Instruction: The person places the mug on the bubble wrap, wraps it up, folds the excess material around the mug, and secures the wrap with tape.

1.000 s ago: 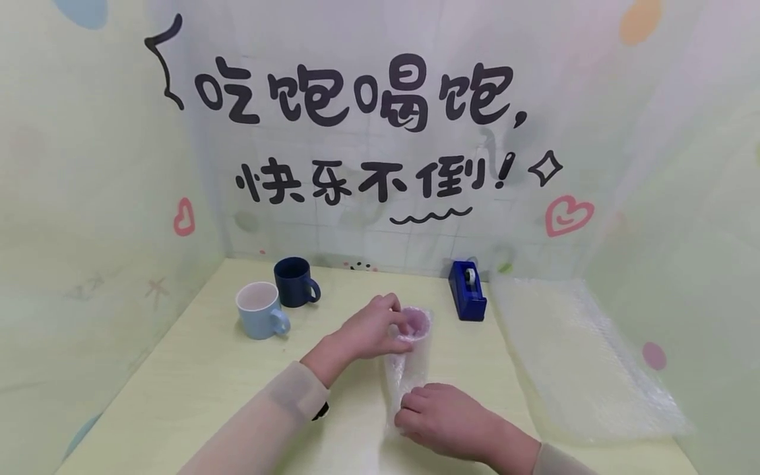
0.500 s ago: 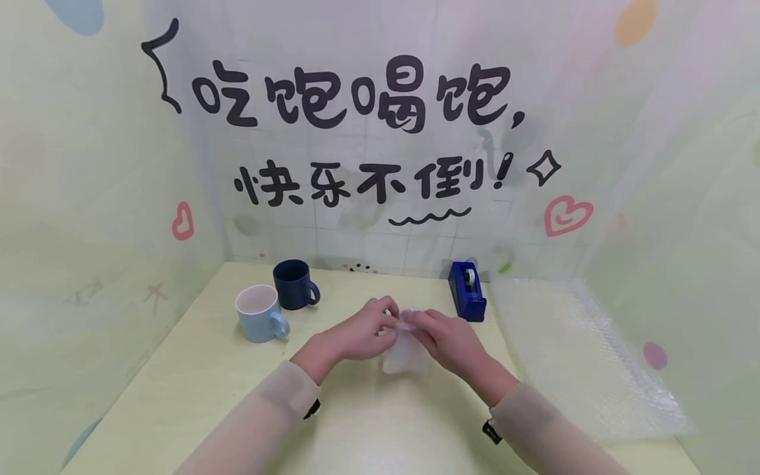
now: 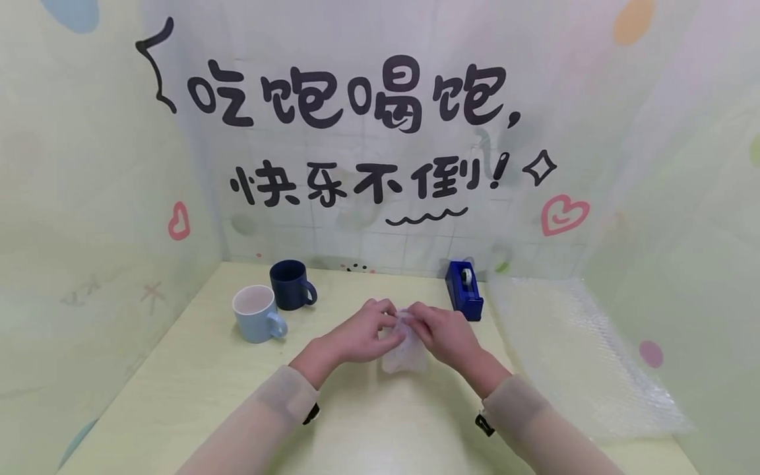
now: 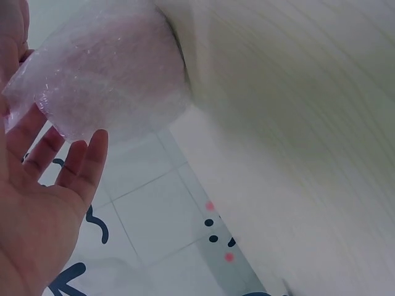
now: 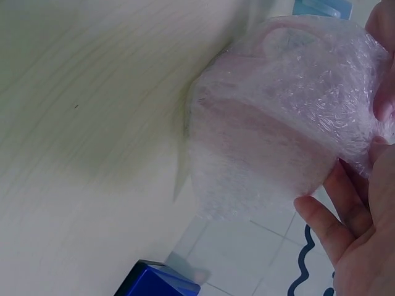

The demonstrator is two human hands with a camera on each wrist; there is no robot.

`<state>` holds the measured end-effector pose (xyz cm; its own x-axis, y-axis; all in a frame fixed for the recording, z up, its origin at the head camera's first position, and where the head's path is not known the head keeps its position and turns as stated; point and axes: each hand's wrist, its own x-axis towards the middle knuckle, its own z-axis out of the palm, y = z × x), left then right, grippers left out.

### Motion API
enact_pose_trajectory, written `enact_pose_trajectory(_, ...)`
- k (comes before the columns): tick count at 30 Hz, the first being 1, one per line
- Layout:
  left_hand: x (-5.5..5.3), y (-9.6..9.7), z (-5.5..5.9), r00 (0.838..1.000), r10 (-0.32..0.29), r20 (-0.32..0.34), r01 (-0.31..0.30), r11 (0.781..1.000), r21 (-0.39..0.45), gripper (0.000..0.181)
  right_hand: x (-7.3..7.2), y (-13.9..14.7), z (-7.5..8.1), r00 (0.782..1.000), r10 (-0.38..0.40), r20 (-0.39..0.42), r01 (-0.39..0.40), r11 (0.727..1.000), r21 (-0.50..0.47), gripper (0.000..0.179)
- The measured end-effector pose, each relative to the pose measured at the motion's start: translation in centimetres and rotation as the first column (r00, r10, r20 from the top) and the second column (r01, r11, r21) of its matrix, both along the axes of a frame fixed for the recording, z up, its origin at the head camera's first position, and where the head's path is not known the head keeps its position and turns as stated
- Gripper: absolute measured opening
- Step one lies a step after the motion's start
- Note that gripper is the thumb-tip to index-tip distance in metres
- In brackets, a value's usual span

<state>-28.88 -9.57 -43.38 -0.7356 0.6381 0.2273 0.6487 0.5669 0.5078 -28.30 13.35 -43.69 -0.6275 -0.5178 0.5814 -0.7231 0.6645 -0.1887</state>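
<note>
While the left hand (image 3: 359, 333) and right hand (image 3: 450, 338) pinch the gathered bubble wrap (image 3: 405, 358) between thumb and fingers, the pink mug (image 5: 265, 139) inside stands on the desk (image 3: 178, 396), midway between its side edges, towards the back edge. Likely light, stiff and breakable under soft, slippery padding, it is best held round its body.

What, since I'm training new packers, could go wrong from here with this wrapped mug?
The bubble wrap might spring open if the left hand or right hand lets go; no tape shows on it. Reaching the blue tape dispenser would likely leave one hand holding the wrap. Tugging the gathered top could tip the pink mug inside.
</note>
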Motion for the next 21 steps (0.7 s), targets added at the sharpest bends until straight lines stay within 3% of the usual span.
enact_pose_trajectory(4,0.0,0.1,-0.3,0.999,0.015,-0.046,-0.016,1.0,-0.006,0.024,0.1,-0.3,-0.1,0.999,-0.036,0.011,0.035,0.999,0.035,0.011)
enact_pose_trajectory(8,0.1,0.0,-0.3,0.998,0.059,-0.002,-0.059,0.997,0.04,0.026,0.3,-0.5,0.1,0.992,-0.111,0.061,0.106,0.992,0.07,0.019)
enact_pose_trajectory(11,0.1,-0.1,-0.1,0.997,0.068,0.025,-0.07,0.994,0.084,0.036,0.4,-0.7,0.2,0.979,-0.162,0.124,0.16,0.987,0.027,0.03)
enact_pose_trajectory(14,0.1,-0.2,0.1,0.999,0.047,-0.002,-0.047,0.997,0.065,0.03,0.4,-0.8,0.1,0.971,-0.186,0.148,0.188,0.982,0.002,0.035)
enact_pose_trajectory(17,0.2,-0.3,0.2,0.999,0.027,-0.042,-0.026,0.999,0.026,0.015,0.5,-0.6,-0.1,0.977,-0.168,0.132,0.166,0.986,0.025,0.029)
enact_pose_trajectory(21,0.1,-0.2,0.4,0.999,0.023,-0.035,-0.023,1.0,0.013,0.014,1.0,0.1,-0.3,0.991,-0.078,0.105,0.071,0.995,0.069,0.011)
